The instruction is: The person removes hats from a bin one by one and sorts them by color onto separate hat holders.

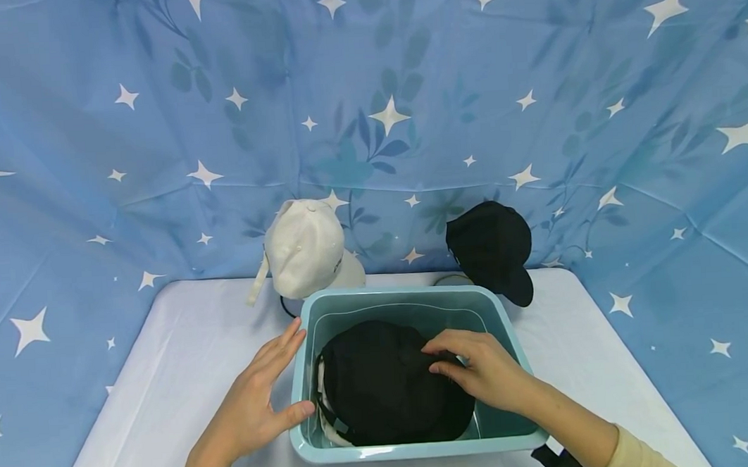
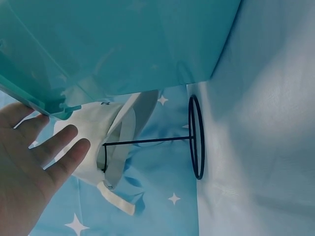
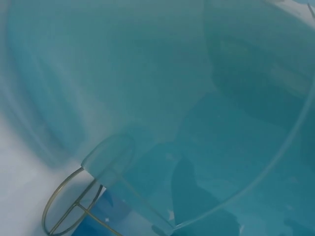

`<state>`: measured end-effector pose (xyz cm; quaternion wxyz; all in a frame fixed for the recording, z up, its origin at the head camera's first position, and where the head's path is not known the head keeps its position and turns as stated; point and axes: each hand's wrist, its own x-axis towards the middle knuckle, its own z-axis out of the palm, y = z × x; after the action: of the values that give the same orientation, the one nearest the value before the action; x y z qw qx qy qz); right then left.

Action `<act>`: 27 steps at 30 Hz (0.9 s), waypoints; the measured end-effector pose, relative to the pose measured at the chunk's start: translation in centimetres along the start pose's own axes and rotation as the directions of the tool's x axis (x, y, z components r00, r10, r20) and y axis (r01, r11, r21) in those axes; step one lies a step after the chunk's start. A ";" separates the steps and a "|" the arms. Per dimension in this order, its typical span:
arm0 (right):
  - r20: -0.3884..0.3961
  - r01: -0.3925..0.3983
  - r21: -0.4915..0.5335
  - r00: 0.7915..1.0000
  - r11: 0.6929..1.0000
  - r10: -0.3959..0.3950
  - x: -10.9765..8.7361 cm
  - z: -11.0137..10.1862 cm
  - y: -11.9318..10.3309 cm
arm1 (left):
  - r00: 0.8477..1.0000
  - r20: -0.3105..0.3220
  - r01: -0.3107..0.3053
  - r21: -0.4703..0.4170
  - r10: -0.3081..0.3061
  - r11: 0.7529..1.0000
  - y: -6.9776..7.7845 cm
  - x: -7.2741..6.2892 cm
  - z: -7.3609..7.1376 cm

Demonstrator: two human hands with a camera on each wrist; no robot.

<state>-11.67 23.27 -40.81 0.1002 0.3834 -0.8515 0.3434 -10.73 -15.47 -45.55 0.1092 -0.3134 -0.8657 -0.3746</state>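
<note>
In the head view, a black cap (image 1: 388, 381) lies in a light blue-green plastic bin (image 1: 417, 451), over something white that shows at its left edge. My right hand (image 1: 483, 369) reaches in over the bin's right side, its thumb and curled fingers pinching the cap's upper right part. The hand itself is outside the right wrist view, where the bin wall (image 3: 123, 73) fills most of the picture. My left hand (image 1: 255, 395) rests at the bin's left rim with fingers spread; in the left wrist view those fingers (image 2: 54, 147) touch the rim from outside.
Behind the bin, a white cap (image 1: 305, 248) hangs on a stand with a black round base (image 2: 197, 137). At the back right is another black cap (image 1: 492, 248), near a gold-coloured wire stand base (image 3: 74, 201). A blue starry cloth (image 1: 365, 72) hangs behind the white tabletop (image 1: 183, 342).
</note>
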 end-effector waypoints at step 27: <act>-0.171 0.054 0.035 0.984 0.998 -0.047 0.5 -2.3 -0.7 | 1.000 0.003 0.025 -0.030 -0.024 0.999 -0.1 -0.1 0.0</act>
<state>-11.77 24.17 -38.55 0.1735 0.3762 -0.8228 0.3891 -10.70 -15.53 -45.62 0.0987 -0.3049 -0.8639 -0.3886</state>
